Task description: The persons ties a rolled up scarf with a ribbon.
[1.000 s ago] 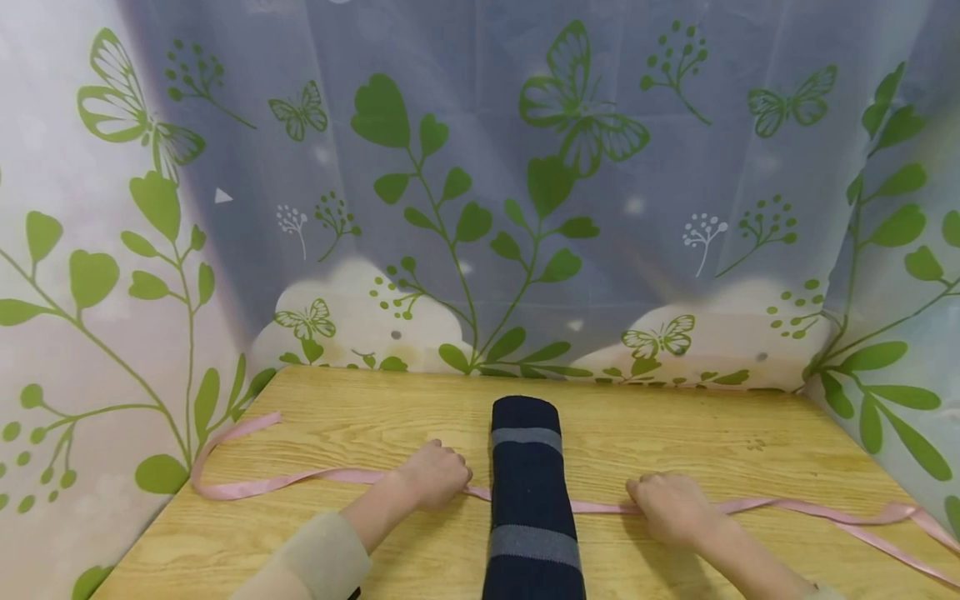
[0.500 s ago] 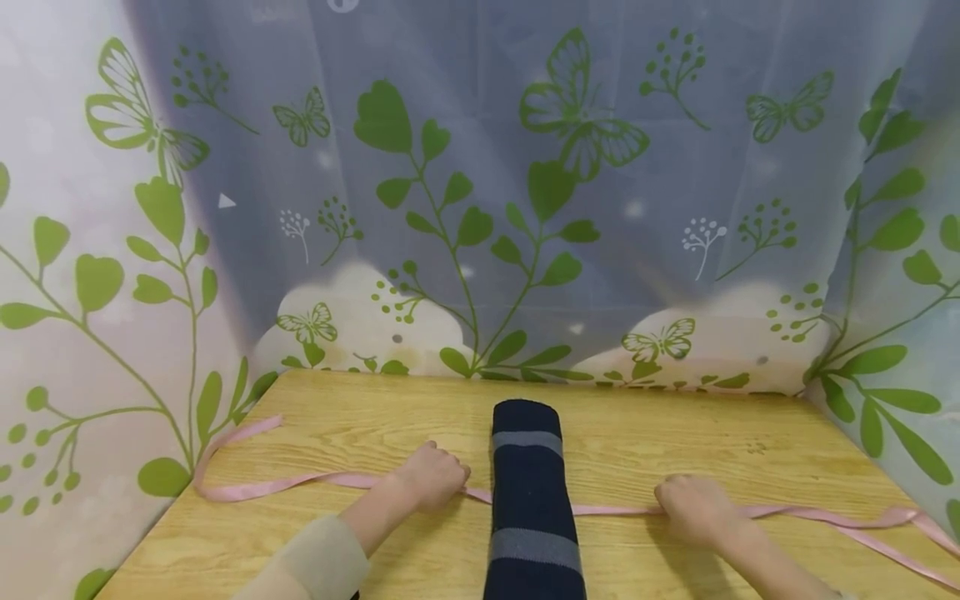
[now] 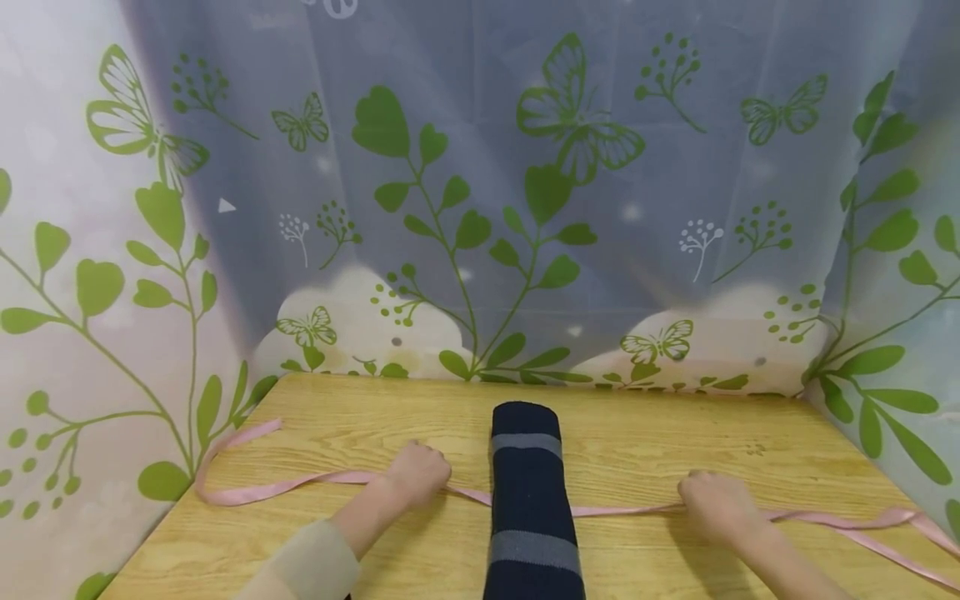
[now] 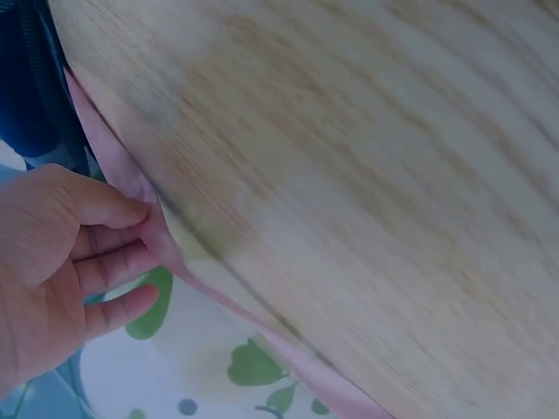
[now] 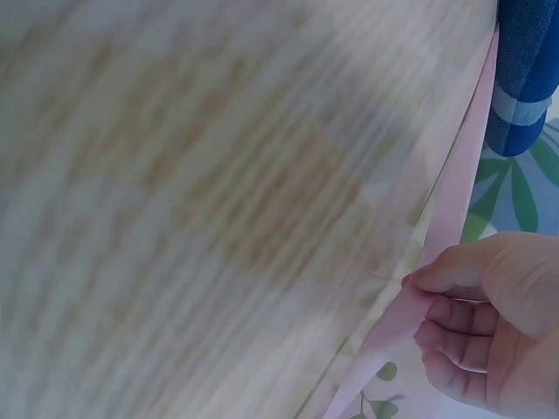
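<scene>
A dark navy fabric roll with grey stripes (image 3: 531, 492) lies lengthwise on the wooden table, its near end cut off by the frame. A pink ribbon (image 3: 626, 510) runs crosswise and passes out of sight at the roll, seemingly beneath it. Left of the roll, my left hand (image 3: 415, 477) pinches the ribbon; in the left wrist view thumb and fingers meet on the ribbon (image 4: 113, 157). On the other side, my right hand (image 3: 722, 504) pinches the ribbon farther from the roll. The right wrist view shows thumb and forefinger on the ribbon (image 5: 454, 201).
The wooden table (image 3: 360, 417) ends at a patterned curtain (image 3: 480, 208) at the back and sides. One ribbon end curls on the table's left; the other part doubles back at the right edge.
My right hand has moved right along the ribbon, away from the roll. My left hand has shifted slightly left. The roll stays in place; the head view has tilted a little.
</scene>
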`<state>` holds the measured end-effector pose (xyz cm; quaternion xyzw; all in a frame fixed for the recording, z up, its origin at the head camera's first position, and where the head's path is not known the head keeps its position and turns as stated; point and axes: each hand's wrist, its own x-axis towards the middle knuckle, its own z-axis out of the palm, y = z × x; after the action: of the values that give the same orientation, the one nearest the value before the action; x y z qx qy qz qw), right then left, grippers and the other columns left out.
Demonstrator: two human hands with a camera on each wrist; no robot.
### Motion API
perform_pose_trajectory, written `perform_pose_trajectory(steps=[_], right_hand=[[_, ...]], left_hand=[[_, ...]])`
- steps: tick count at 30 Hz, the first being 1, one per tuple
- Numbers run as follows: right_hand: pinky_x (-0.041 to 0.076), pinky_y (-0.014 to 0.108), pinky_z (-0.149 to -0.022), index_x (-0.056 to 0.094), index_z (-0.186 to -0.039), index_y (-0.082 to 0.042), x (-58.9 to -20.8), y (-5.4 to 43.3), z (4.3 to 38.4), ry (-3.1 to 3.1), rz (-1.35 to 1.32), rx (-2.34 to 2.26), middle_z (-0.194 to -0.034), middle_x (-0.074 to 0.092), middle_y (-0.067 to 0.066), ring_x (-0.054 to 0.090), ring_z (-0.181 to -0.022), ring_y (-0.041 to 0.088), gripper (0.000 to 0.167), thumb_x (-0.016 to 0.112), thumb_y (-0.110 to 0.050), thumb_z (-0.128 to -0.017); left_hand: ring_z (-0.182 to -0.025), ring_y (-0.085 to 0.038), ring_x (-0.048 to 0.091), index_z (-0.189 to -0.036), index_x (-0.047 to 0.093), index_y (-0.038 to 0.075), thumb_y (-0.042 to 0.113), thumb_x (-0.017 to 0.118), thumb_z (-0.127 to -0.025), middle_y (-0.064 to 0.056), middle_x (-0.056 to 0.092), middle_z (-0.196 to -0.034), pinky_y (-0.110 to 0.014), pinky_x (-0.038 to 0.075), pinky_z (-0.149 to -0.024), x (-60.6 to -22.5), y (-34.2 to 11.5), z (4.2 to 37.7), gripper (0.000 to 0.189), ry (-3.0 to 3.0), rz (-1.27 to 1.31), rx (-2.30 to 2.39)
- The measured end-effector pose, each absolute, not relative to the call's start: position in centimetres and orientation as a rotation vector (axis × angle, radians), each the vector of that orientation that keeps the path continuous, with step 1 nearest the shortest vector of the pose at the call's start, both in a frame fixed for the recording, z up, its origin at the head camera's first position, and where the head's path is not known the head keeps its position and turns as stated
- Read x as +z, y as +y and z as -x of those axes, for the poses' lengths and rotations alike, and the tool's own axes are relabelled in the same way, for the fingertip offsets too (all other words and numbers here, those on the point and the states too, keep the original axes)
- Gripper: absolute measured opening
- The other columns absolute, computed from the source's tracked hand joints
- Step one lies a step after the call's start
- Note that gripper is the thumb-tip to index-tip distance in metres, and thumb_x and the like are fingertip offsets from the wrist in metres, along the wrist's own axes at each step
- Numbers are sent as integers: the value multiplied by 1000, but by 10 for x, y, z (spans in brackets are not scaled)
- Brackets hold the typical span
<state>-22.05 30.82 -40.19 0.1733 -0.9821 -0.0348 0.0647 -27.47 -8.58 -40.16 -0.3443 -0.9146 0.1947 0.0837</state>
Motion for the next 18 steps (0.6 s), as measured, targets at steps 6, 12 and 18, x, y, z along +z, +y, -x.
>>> perform_pose_trajectory(steps=[6,12,18], right_hand=[[41,26,-43,57,-67,-7,-402,315,220,-2955,-484,-107,-60,49,-1,43,-51,10,16,67,1,-76],[36,24,-42,51,-63,-10,-401,322,218,-2956,-433,-105,-56,41,-3,38,-49,10,21,63,3,-75],[34,25,-42,48,-62,-11,-398,327,216,-2985,-381,-68,-55,39,-3,38,-48,10,24,61,3,-77]], left_hand=[[-60,-10,52,-65,60,17,12,70,-75,5,56,-65,-30,46,-63,-402,-93,275,15,-2763,937,528],[-62,-12,55,-71,62,14,14,72,-75,3,58,-67,-33,47,-65,-404,-102,277,11,-2808,881,439],[-69,-17,61,-77,61,12,9,72,-75,0,60,-71,-36,50,-68,-404,-111,278,11,-2836,830,425]])
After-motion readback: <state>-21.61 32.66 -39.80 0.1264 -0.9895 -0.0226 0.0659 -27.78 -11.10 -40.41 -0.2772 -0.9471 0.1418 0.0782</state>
